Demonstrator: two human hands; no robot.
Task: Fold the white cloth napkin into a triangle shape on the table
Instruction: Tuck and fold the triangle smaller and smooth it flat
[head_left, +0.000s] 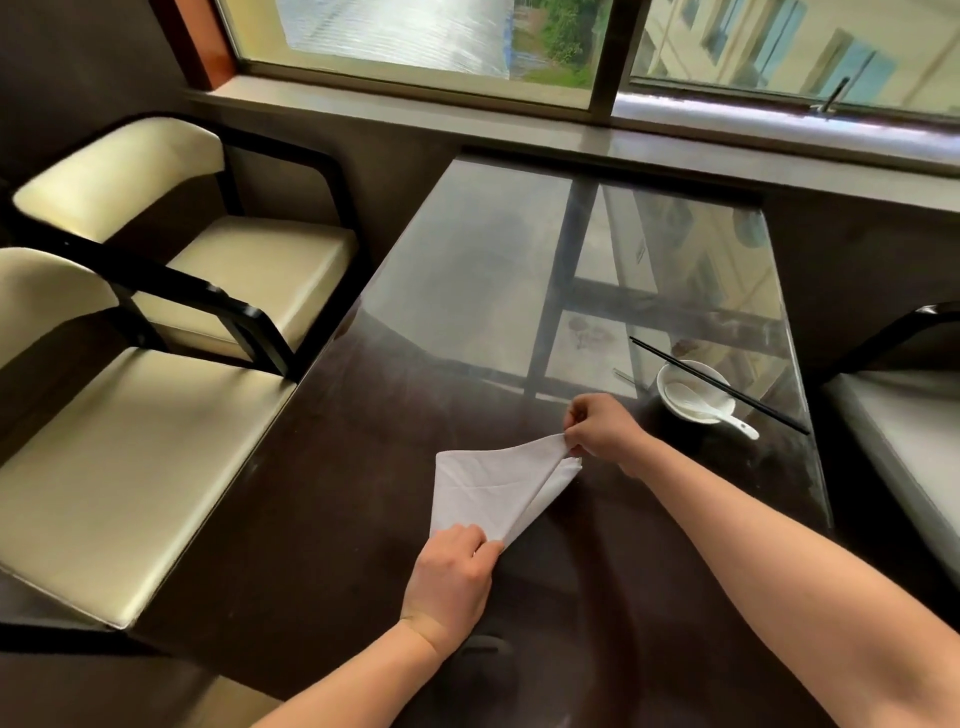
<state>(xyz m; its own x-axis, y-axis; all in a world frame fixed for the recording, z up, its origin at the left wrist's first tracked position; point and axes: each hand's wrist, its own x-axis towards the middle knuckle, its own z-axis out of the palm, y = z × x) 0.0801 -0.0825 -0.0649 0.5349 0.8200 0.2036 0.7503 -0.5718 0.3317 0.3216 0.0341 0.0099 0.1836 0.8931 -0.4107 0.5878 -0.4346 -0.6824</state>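
The white cloth napkin (483, 486) lies on the dark glass-topped table (363, 467), folded over into a rough triangle with one layer lying across another. My left hand (454, 577) pinches its near corner at the bottom. My right hand (602, 431) pinches the far right corner, lifted slightly off the table. The cloth is stretched between the two hands along its right edge.
A white bowl (693, 392) with a white spoon (724, 418) stands to the right of my right hand, black chopsticks (717, 384) laid across it. Two cream chairs (130, 467) stand at the left, another at the right edge. A window sill runs behind the table.
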